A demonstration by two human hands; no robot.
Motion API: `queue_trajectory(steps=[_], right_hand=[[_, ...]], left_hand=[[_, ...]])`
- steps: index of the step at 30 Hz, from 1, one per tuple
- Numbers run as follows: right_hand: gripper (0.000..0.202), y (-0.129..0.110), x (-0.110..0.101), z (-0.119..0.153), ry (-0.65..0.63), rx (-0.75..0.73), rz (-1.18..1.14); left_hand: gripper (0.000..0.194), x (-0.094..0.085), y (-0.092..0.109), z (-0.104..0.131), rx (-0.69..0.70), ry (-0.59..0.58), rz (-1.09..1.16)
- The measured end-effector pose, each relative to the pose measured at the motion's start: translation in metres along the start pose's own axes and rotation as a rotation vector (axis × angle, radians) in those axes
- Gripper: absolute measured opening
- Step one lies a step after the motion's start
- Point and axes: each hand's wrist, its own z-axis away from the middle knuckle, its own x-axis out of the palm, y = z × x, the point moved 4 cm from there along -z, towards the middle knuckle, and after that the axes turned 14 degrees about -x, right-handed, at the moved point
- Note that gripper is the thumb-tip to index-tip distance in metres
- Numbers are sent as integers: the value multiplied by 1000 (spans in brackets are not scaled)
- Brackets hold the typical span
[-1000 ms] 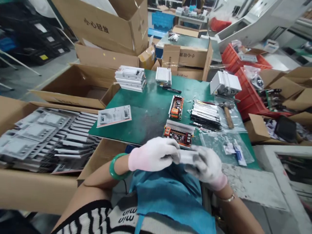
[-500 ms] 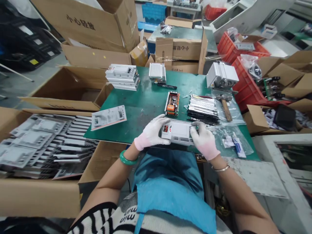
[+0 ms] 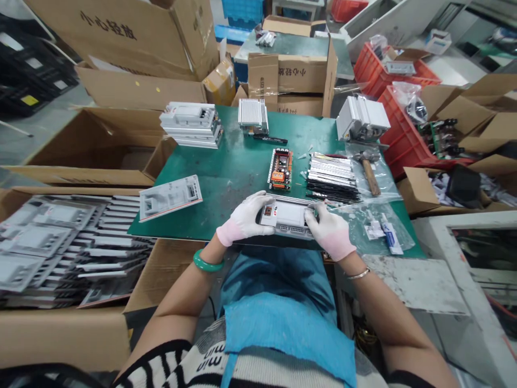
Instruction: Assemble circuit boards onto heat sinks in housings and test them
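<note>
A grey electronic module (image 3: 290,218) with a row of connector sockets lies at the near edge of the green table, held at both ends. My left hand (image 3: 251,216), in a white glove with a pink cuff, grips its left end between thumb and fingers. Gloved the same way, my right hand (image 3: 329,225) is closed on its right end. Just beyond the module sits a bare circuit board (image 3: 280,170) with orange parts. To its right lies a stack of silver and black strips (image 3: 333,178). A grey cover panel (image 3: 170,198) rests at the table's left.
Stacked modules (image 3: 193,125), a finned heat sink (image 3: 253,116) and a black marker (image 3: 270,139) stand along the back. A hammer (image 3: 370,175) and glue tube (image 3: 391,237) lie right. Boxed panels (image 3: 52,237) are at left; red crates (image 3: 404,126) are beyond the right edge.
The camera view has shifted slightly, so the whole scene sits a little further left. Both hands keep their hold on the module, with little visible change.
</note>
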Motion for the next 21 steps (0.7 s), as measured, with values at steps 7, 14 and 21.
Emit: queue_trajectory(steps=[7,14,21], right_hand=[[60,-17,12,31,285,-667,174],[55,-12,40,74,367,-833,256],[55,-2,-8,48,306,-870,57]], left_hand=[[82,-9,12,1,7,-24,-197],[74,-7,32,34,80,6,-308],[85,-18,42,39,197,108,-248]])
